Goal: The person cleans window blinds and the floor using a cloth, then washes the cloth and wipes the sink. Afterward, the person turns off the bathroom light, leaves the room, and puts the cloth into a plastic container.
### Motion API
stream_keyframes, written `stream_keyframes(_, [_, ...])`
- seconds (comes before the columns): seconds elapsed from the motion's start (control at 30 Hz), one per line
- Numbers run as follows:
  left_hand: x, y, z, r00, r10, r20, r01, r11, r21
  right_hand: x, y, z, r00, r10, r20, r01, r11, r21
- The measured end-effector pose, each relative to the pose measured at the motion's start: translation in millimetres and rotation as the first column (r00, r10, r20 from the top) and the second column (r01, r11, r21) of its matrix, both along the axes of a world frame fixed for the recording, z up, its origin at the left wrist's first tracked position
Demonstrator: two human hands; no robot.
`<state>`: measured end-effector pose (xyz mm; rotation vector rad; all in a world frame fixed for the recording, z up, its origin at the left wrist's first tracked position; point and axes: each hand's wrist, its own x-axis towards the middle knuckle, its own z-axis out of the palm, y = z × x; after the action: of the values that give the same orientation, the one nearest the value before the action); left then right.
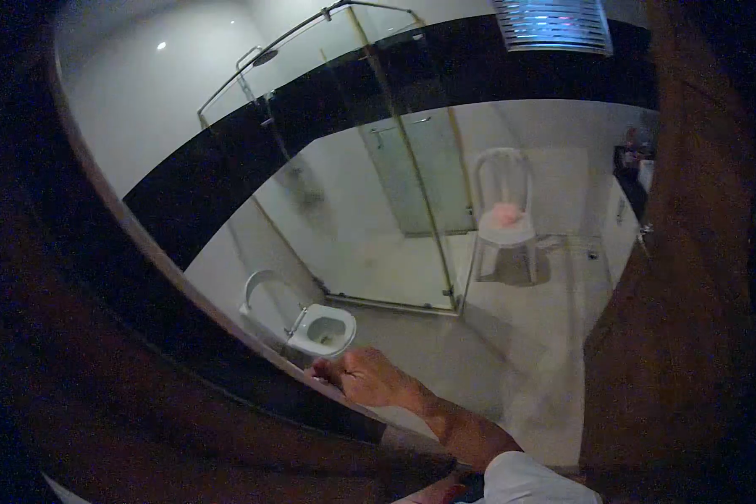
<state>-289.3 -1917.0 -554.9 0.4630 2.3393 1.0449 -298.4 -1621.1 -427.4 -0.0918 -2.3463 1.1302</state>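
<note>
My right hand (363, 377) reaches in from the lower right, out of a white sleeve (529, 480). Its fingers are curled together at the pale edge of the door frame (185, 287), just below the toilet in the picture. Something small and light shows at the fingertips, too small to name. A patch of skin at the bottom edge may be part of my left hand (442, 492); its fingers cannot be made out.
Beyond the doorway are a toilet (345, 317) with raised lid, a glass shower enclosure (399, 168) and a white plastic chair (506, 231) bearing a pink item (506, 215). A brown door (672, 336) stands at the right, beside a white cabinet (618, 220).
</note>
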Motion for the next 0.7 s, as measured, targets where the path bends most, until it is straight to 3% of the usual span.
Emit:
stream_keyframes(0.07, [0,-12,-3,0.999,-0.042,-0.002,0.042,0.999,0.01,-22,-4,-38,0.998,-0.061,-0.021,0.061,0.998,-0.025])
stream_keyframes(0.13, [1,-28,-5,0.997,-0.081,-0.009,0.081,0.997,0.013,-59,3,-102,0.987,-0.149,-0.052,0.136,0.972,-0.193])
stream_keyframes(0.17, [0,-37,-7,0.995,-0.095,-0.012,0.096,0.995,0.013,-61,14,-110,0.982,-0.187,-0.021,0.177,0.957,-0.229])
stream_keyframes(0.23, [1,-59,-12,0.994,-0.109,-0.012,0.109,0.994,0.005,-30,32,-59,0.951,-0.214,0.223,0.26,0.945,-0.199])
stream_keyframes(0.33, [-1,-108,-32,0.996,-0.087,-0.012,0.086,0.996,-0.029,-37,45,-45,0.965,-0.144,-0.221,0.14,0.99,-0.033])
stream_keyframes(0.4, [-4,-149,-53,0.999,-0.051,-0.007,0.05,0.996,-0.07,-35,35,-38,0.955,-0.201,-0.217,0.203,0.979,-0.013])
stream_keyframes(0.6, [13,-343,-155,0.96,0.26,0.104,-0.227,0.94,-0.256,4,-17,-33,0.865,-0.401,-0.301,0.425,0.905,0.016])
stream_keyframes(0.7, [58,-415,-171,0.831,0.496,0.252,-0.374,0.834,-0.405,46,-43,-97,0.849,-0.489,-0.199,0.492,0.87,-0.041])
